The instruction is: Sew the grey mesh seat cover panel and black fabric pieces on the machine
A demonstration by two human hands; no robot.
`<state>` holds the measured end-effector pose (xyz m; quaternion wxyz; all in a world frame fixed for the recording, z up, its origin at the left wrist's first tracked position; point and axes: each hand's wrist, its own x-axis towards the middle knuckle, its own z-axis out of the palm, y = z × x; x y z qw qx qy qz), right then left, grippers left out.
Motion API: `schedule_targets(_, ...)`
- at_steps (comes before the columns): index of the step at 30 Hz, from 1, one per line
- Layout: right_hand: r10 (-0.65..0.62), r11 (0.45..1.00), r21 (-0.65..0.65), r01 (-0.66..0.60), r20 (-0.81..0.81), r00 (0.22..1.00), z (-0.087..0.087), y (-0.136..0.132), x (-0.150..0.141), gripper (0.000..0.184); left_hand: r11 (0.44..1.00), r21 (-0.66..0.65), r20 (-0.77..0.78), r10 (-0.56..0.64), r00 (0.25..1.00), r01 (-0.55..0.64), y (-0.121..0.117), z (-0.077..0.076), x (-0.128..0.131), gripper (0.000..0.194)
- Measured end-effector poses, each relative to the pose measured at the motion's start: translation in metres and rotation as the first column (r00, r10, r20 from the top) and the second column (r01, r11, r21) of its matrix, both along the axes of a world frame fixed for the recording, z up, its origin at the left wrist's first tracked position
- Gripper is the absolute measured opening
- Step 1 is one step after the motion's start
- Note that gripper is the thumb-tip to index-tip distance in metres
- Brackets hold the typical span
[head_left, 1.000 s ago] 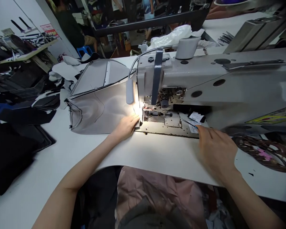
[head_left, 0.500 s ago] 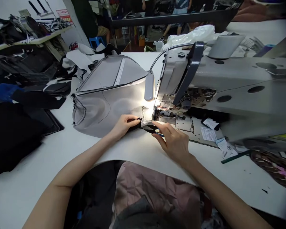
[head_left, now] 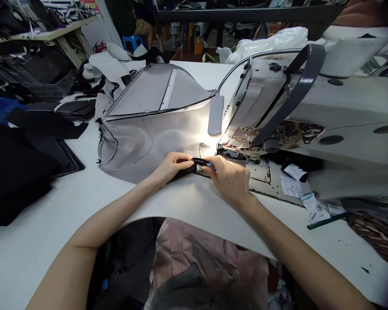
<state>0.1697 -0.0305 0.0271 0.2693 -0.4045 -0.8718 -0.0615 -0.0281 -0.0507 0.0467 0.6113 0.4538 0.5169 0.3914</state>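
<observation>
A grey fabric piece (head_left: 148, 125) with black piping lies on the white table, reaching up to the sewing machine (head_left: 310, 112). My left hand (head_left: 170, 168) pinches a black strap (head_left: 194, 162) at the fabric's near edge. My right hand (head_left: 228, 178) grips the same strap from the right, with a small blue tool (head_left: 211, 165) showing between its fingers. Both hands sit just in front of the presser foot (head_left: 233, 154), lit by the machine's lamp (head_left: 215, 116).
Black fabric piles (head_left: 22, 168) lie at the left of the table (head_left: 51, 224). Paper labels (head_left: 297, 185) lie on the machine bed at right. White plastic bags (head_left: 268, 43) sit behind the machine. A patterned cord bundle (head_left: 375, 232) is at far right.
My right hand left the paper labels at right and came over to the needle area, closing on the black strap. My left hand went from flat on the fabric to pinching the strap.
</observation>
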Motion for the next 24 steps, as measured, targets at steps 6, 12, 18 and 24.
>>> schedule_targets(6, 0.023, 0.998, 0.062, -0.016, -0.102, 0.995, -0.0003, -0.0003, 0.0066, 0.033, 1.000, 0.020, 0.002, 0.002, 1.000, -0.002, -0.0001, 0.0020, -0.0015, 0.033)
schedule_targets(12, 0.016, 0.999, 0.040, -0.017, 0.021, 1.000, -0.0021, -0.0002, 0.0017, 0.035, 1.000, 0.027, -0.035, -0.001, 0.999, 0.002, -0.0035, 0.0024, 0.0009, 0.034)
schedule_targets(18, -0.048, 0.984, 0.174, 0.035, 0.076, 0.996, -0.0038, 0.0023, 0.0043, 0.040, 1.000, 0.030, -0.021, 0.000, 1.000, 0.001, -0.0061, 0.0023, 0.0012, 0.036)
schedule_targets(24, -0.010, 0.978, 0.206, -0.021, 0.145, 0.989, -0.0066, -0.0025, 0.0052, 0.035, 0.999, 0.038, -0.036, -0.010, 0.999, 0.012, -0.0080, -0.0007, 0.0044, 0.036)
